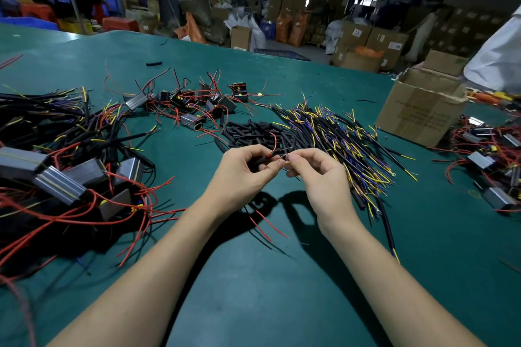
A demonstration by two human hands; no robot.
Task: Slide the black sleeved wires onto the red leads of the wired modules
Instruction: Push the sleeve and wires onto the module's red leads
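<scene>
**Two hands join a thin red wire and a black tube**

Both hands are up over the green table (253,304), close together in the middle. The left hand (242,175) curls its fingers and pinches a red wire (274,141) with a bit of black tube on it. The right hand (318,177) pinches the tip of a black wire (284,162) with thin yellow ends. The tips are tiny here, so I cannot tell if they touch yet.

The red wire looks light, thin and bendy. It will flop, so it is best to hold it very near the tip. The black tube looks soft and may slip.

More black wires (338,132) lie in a big pile just far and right of the hands. Little boxes with red wires (64,180) sit in a heap on the left. A brown box (420,110) stands open on the far right; what is inside is hidden.
</scene>
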